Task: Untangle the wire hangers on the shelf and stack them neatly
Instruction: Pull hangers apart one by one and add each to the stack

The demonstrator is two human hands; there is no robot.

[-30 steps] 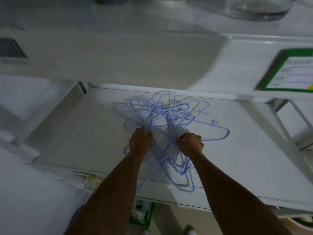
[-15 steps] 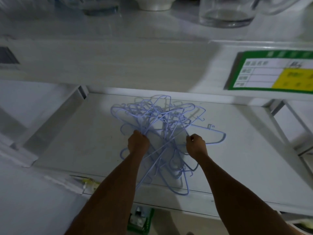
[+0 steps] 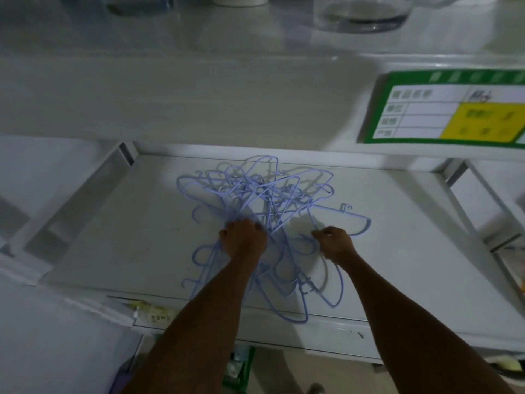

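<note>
the tangle of blue wire hangers [image 3: 255, 200] lies mid-shelf [image 3: 113, 237]. my left hand [image 3: 245, 243] clenches its near wires (many together); my right hand [image 3: 336, 243], right of the tangle, pinches one wire.

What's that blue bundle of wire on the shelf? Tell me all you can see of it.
The hangers are thin pale blue wire ones with hooks, knotted into one loose heap on the white shelf. Several loops overhang its front edge. The left hand grips a bunch of wires near the middle; the right hand pinches a wire at the heap's right side. None lies separated yet.
</note>
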